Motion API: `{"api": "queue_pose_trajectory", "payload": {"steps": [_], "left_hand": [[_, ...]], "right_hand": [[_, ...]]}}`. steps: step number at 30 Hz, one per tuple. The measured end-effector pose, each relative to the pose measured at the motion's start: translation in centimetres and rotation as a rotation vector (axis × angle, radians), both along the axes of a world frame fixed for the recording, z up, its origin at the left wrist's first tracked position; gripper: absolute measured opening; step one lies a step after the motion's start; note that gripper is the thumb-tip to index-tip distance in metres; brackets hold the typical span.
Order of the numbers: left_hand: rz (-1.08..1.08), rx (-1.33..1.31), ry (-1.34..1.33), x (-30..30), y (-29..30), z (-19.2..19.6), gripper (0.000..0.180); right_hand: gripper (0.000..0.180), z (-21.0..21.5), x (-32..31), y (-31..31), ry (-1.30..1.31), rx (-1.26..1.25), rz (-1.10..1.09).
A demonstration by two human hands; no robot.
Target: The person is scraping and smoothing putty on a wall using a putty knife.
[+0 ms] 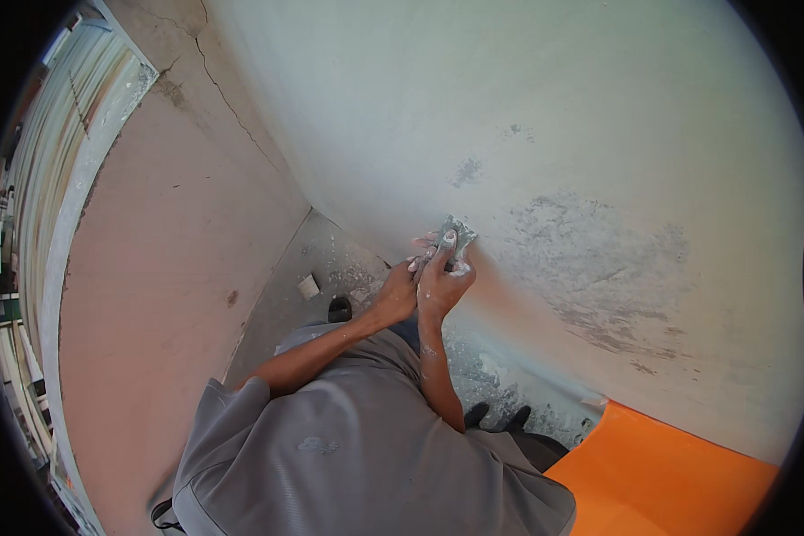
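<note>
In front of the pale wall (545, 116), my two hands meet close together. My right hand (447, 284) is closed on a small flat grey-green piece (461, 229) smeared with white, the thumb lying on its face. My left hand (397, 293) is closed too, its fingers gathered against the lower end of this piece beside the right hand. The fingers partly cover the piece, so its exact kind cannot be made out. White powder or paste coats several fingertips. A rough grey patch (598, 259) marks the wall to the right of the hands.
A pinkish wall (170, 241) with a long crack meets the pale wall at a corner on the left. Splattered floor (487, 366) shows below, with a small pale block (308, 287) and dark footwear (339, 309). An orange sheet (661, 473) stands at lower right.
</note>
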State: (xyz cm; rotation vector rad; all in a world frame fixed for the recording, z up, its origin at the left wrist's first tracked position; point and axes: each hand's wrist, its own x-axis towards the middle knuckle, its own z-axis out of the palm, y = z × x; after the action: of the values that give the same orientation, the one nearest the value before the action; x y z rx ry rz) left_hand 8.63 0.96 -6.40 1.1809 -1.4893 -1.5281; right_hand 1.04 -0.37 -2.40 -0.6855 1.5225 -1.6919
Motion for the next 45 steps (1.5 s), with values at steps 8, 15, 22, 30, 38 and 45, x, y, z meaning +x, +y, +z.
{"api": "queue_pose_trajectory", "payload": {"steps": [8, 15, 22, 30, 38, 45], "left_hand": [[0.004, -0.021, -0.17, 2.1, -0.6, 2.1, 0.029], [0.128, -0.141, -0.337, 2.0, -0.6, 1.9, 0.04], [0.087, -0.03, -0.243, 1.8, -0.3, 0.5, 0.029], [0.01, 0.007, -0.11, 1.1, -0.1, -1.1, 0.03], [0.024, 0.123, 0.165, -3.0, 1.5, -0.3, 0.035], [0.031, 0.038, 0.229, -2.6, 2.8, 0.7, 0.045]], "right_hand": [[0.039, 0.7, 1.6, 0.0, -0.191, -0.028, 0.027], [0.044, 0.9, 1.7, 0.0, -0.287, -0.034, 0.055], [0.042, 0.8, 1.5, 0.0, -0.199, -0.01, 0.053], [0.036, 0.4, 0.5, 0.3, -0.05, 0.072, 0.058], [0.025, 3.6, -2.2, 0.5, 0.402, 0.102, 0.104], [0.022, 3.6, -1.6, 1.6, 0.308, 0.011, 0.095]]}}
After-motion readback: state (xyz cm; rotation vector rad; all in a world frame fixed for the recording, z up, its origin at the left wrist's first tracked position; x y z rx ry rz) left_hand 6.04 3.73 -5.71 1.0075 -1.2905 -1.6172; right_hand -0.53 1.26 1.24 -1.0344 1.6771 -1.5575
